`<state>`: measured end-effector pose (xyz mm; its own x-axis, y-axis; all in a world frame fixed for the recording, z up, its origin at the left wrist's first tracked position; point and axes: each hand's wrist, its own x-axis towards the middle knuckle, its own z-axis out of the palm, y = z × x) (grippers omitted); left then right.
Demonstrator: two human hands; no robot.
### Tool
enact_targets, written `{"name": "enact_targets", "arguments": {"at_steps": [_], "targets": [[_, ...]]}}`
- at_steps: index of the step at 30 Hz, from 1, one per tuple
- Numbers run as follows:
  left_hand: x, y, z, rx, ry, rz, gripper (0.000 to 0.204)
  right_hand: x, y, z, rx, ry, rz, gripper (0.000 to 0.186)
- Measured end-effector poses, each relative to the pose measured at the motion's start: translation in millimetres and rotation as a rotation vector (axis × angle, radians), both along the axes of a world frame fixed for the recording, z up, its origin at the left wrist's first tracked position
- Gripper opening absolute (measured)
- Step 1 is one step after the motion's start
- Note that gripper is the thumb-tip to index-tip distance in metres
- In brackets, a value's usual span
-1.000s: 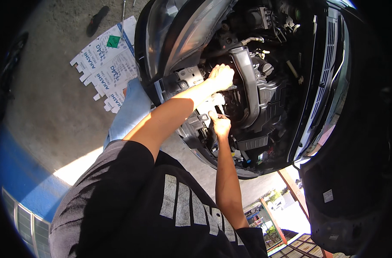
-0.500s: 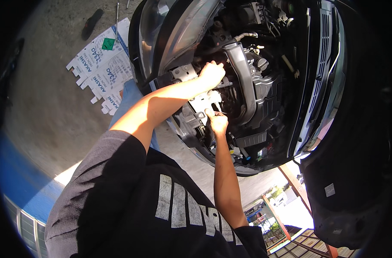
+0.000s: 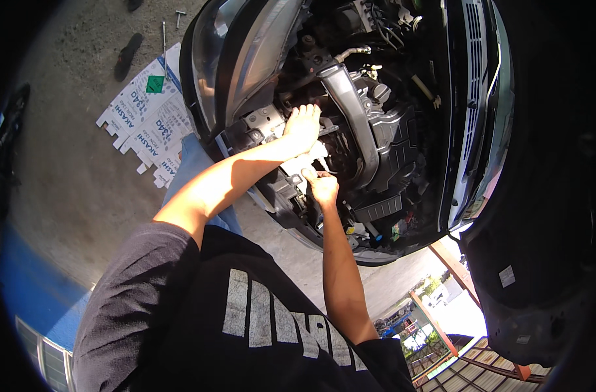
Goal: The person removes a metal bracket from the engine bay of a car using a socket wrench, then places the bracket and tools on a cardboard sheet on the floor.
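On the concrete floor (image 3: 69,163), a raised hood (image 3: 520,281) leaves the engine bay (image 3: 399,147) reachable: left hand (image 3: 302,124) bends over its front, right hand (image 3: 325,189) beside a pale panel (image 3: 293,165); what their fingers (image 3: 310,112) grip, I cannot tell.

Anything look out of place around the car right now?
Possibly the long silver metal tool: it lies loose, partly over the flattened white printed cardboard on the grey concrete floor, where someone could step on it.

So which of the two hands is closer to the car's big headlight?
The left hand, beside the silvery metal bracket. The right hand is lower in the picture, farther from the headlight.
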<state>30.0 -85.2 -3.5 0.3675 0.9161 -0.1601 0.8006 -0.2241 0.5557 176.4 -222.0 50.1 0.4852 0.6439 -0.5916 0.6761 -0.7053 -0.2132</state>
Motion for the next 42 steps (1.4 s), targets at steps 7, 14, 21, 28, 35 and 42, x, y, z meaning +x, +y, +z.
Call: {"name": "enact_targets", "arguments": {"at_steps": [7,14,21,28,35,42], "targets": [[-11.8,28.5,-8.1,-0.327,-0.054,-0.011,0.053,0.4,-3.1,-3.5,-0.013,0.013,-0.046,0.064],[-19.8,44.2,-1.6,-0.392,-0.289,0.229,0.038,-0.5,-9.6,-12.5,0.021,-0.038,-0.069,0.065],[-28.4,40.9,17.7,-0.206,-0.441,0.066,0.034,-2.5,-10.5,-11.8,0.030,-0.040,-0.096,0.062],[-69.5,38.4,27.8,-0.195,-0.230,0.077,0.035,-12.0,-0.5,7.2,-0.046,-0.114,-0.071,0.066],[-54.4,46.8,17.7,-0.317,-0.473,-0.041,0.038,-11.5,-2.5,6.8,-0.012,-0.087,-0.076,0.076],[-55.0,61.6,-1.4,-0.060,-0.353,-0.349,0.057,-9.1,-1.1,6.1,-0.061,-0.012,-0.155,0.076]]}}
